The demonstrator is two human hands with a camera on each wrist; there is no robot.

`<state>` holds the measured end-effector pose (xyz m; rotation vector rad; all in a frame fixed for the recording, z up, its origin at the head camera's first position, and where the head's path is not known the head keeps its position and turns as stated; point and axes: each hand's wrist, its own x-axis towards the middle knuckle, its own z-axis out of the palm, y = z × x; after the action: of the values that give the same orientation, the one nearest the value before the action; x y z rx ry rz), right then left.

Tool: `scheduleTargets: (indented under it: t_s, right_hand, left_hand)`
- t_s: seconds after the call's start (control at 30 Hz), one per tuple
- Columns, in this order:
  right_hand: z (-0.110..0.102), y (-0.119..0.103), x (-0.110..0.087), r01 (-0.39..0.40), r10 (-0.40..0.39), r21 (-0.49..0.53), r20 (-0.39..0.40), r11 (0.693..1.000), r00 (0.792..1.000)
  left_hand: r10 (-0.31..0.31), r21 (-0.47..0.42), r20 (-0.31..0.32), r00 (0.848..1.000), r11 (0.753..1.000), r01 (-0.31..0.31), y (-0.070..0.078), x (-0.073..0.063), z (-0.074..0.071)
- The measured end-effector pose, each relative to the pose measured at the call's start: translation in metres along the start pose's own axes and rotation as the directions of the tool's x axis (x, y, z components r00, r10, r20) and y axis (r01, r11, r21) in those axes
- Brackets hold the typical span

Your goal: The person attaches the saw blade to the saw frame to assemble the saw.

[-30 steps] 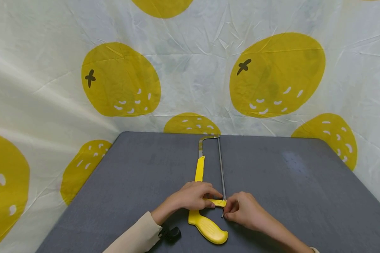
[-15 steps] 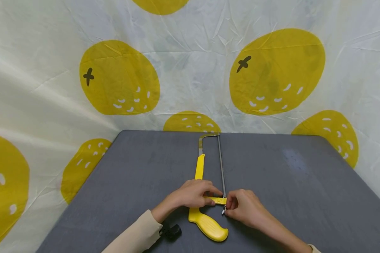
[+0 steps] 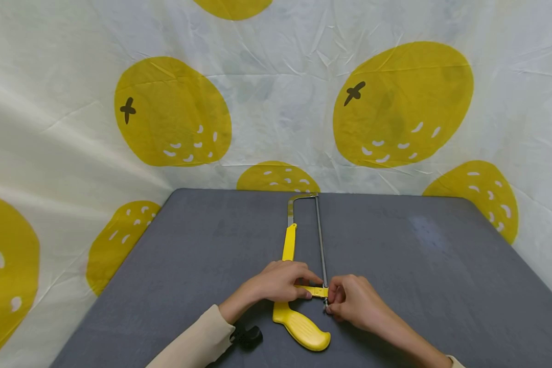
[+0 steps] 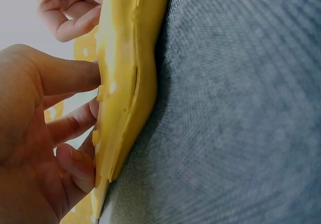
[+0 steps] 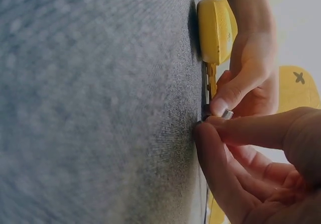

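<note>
A hacksaw with a yellow handle [image 3: 303, 331] lies flat on the grey table, its thin blade [image 3: 322, 240] on the right side of the frame. My left hand [image 3: 280, 282] holds the saw's frame near the handle, thumb and fingers about the short yellow crosspiece [image 3: 319, 292]. At the blade's near end, my right hand [image 3: 356, 301] pinches a small metal wing nut [image 3: 325, 304] between thumb and forefinger. The right wrist view shows a bit of its metal [image 5: 227, 114] by the fingertips. The left wrist view shows the yellow handle [image 4: 123, 58] close up beside the left hand [image 4: 30, 113].
A black strap piece [image 3: 249, 337] is at the left wrist, under the sleeve's end. The grey table [image 3: 418, 286] reaches back to a white cloth [image 3: 280, 117] printed with large yellow fruits. The saw's far end comes close to the table's back edge.
The wing nut shows at a different angle between the right fingertips, which have shifted slightly. My left hand and the hacksaw stay in place, while the head view has tilted a little.
</note>
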<state>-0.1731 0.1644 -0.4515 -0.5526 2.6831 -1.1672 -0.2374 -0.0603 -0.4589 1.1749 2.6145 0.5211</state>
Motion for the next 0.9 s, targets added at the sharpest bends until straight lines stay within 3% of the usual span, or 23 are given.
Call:
scheduleTargets:
  t_s: [0.17,0.33,0.57,0.7,0.9]
  right_hand:
    - [0.000,0.000,0.000,-0.005,0.003,0.069,0.026,0.998,1.000]
    - [-0.007,0.002,0.001,-0.028,0.007,0.174,0.119,0.984,0.993]
    - [-0.011,0.006,0.003,-0.088,0.008,0.369,0.213,0.925,0.977]
    - [-0.012,0.009,0.004,-0.081,-0.003,0.375,0.217,0.923,0.976]
    - [-0.011,0.012,0.005,-0.061,0.012,0.262,0.184,0.963,0.983]
  left_hand:
    - [0.006,-0.011,-0.004,1.000,1.000,-0.006,-0.001,-0.001,0.001]
    - [0.007,-0.021,-0.013,1.000,1.000,-0.007,-0.001,-0.001,0.001]
    - [0.006,-0.017,-0.012,1.000,1.000,-0.006,-0.001,-0.001,0.001]
    - [0.008,-0.012,-0.014,1.000,1.000,-0.008,0.000,-0.001,0.000]
    - [0.009,-0.010,-0.012,1.000,1.000,-0.009,0.000,-0.001,0.001]
